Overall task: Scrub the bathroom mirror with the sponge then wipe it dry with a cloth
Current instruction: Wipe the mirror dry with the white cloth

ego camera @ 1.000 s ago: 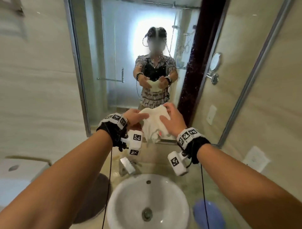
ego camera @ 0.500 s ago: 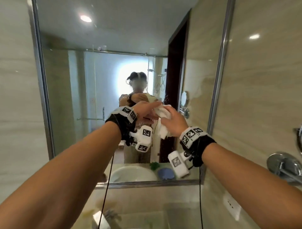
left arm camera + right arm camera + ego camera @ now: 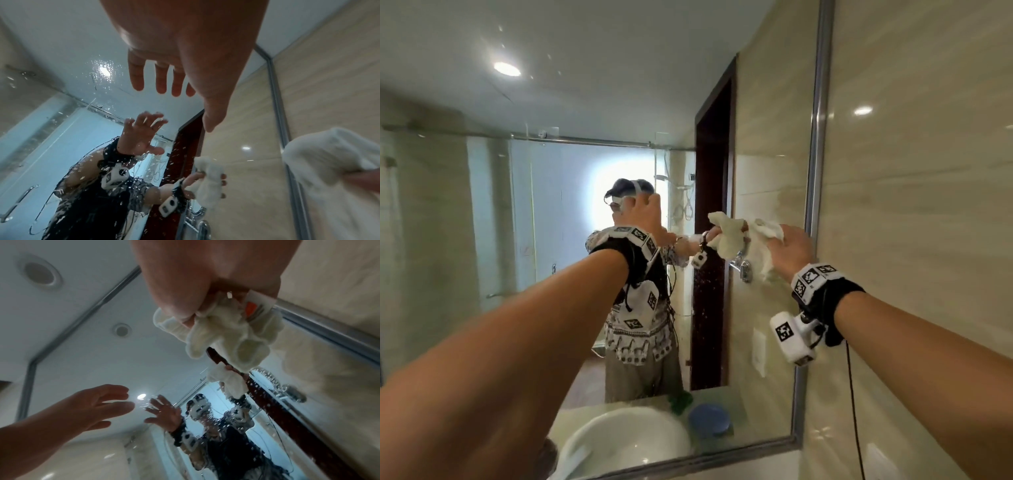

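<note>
**Drying step: cloth raised to the right side of the glass**

Since half a second ago, the two hands have been separated: the cloth, then held between both at the middle of the glass, is now carried by the right hand alone and has been shifted toward the right frame.

The mirror fills most of the head view. Water droplets are seen across its surface in both wrist views, so the scrubbing step is judged complete and the wiping step is judged to be only beginning.

The left hand is held up in front of the glass with the fingers straight and spread; nothing is held. Whether its fingertips touch the glass cannot be told.

The right hand is clamped on the cloth, which is bunched in the curled fingers just beside the right frame. Contact between cloth and glass appears likely but is not confirmed.

A green object, possibly the sponge, is reflected on the counter beside the basin.

For the next move, the bunched cloth is to be pressed flat against the glass and drawn across the droplet-covered area in overlapping passes.
</note>
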